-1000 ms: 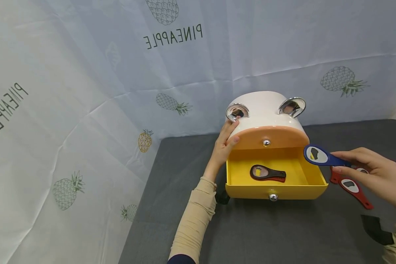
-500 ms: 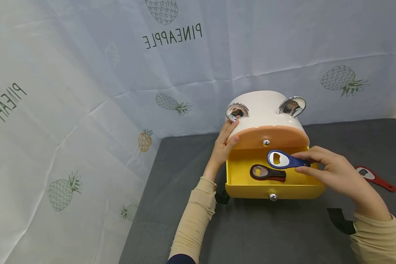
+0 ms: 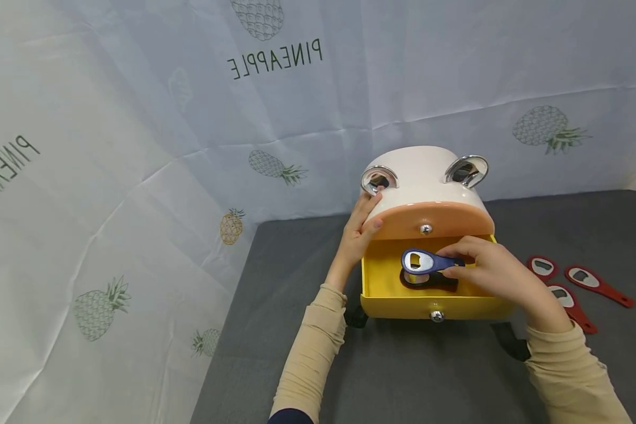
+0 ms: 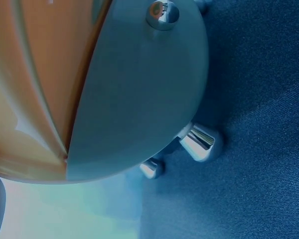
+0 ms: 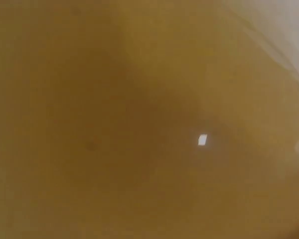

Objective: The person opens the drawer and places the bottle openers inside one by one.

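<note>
My right hand (image 3: 500, 272) pinches the handle end of a blue bottle opener (image 3: 426, 262) between thumb and fingers, above the open yellow drawer (image 3: 397, 306). Under the blue one, in the drawer, lies a black bottle opener (image 3: 416, 284), partly covered. My left hand (image 3: 354, 238) rests on the left side of the white frog-shaped drawer box (image 3: 418, 171), thumb toward the front edge. In the left wrist view the box's rounded face with a shiny knob (image 4: 162, 15) fills much of the frame. The right wrist view is a yellow-brown blur.
On the dark cloth (image 3: 297, 282) right of the drawer lie several red bottle openers (image 3: 584, 277). Two chrome eyes (image 3: 467, 171) stick up from the box's top. The upper orange drawer (image 3: 456, 221) is closed. A pineapple-print curtain (image 3: 191, 88) hangs behind.
My right hand has carried the blue bottle opener leftward from beside the drawer to over the black opener. The left hand has stayed on the box.
</note>
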Demonstrator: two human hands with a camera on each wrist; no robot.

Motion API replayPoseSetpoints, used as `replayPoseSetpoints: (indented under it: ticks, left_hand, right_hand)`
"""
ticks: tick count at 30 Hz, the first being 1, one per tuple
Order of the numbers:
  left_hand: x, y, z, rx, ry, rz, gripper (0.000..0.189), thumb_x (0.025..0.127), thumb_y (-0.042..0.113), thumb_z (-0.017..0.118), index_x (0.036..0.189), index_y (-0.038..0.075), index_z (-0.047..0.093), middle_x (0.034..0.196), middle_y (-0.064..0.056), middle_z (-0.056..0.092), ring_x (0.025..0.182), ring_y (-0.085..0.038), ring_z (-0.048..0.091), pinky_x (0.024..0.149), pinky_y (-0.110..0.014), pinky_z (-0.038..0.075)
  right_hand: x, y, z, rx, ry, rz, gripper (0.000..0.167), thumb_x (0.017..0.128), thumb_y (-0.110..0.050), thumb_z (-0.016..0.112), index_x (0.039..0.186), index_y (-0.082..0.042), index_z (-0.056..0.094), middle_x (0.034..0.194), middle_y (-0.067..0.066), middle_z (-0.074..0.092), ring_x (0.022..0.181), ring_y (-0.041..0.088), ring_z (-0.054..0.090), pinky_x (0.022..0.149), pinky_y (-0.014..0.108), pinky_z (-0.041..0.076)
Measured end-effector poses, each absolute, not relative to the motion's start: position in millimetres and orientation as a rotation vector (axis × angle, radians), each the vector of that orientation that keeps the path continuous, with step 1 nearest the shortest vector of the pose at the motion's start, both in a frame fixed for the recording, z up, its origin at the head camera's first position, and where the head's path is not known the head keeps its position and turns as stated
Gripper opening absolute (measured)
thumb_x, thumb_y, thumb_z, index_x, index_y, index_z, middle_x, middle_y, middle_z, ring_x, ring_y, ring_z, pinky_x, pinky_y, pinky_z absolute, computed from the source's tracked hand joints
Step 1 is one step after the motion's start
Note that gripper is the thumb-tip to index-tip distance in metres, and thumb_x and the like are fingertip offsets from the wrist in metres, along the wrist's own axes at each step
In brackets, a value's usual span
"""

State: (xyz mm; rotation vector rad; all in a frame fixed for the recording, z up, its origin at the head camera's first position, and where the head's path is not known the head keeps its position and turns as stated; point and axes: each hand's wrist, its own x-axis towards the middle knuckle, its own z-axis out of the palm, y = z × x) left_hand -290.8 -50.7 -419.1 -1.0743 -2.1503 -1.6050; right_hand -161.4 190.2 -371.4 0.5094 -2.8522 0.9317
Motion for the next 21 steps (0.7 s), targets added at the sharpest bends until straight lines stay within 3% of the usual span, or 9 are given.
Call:
replayPoseSetpoints:
  ticks: [21]
  left_hand:
    - [-292.5, -50.7, -419.5, -1.075, -2.154, -1.597, 0.085, 0.086, 0.069, 0.037, 0.141, 0.004, 0.038, 0.155, -0.010, 0.023, 0.147, -0.018, 0.012, 0.119, -0.042, 0.014]
  right_hand:
    - [-186.5, 170.8, -382.3, 0.574, -3.007, 0.938, 0.024, 0.079, -0.012, 0.071, 0.099, 0.001, 0.068, 0.094, 0.011, 0.070, 0.089, 0.025, 0.064, 0.081, 0.046, 0.051]
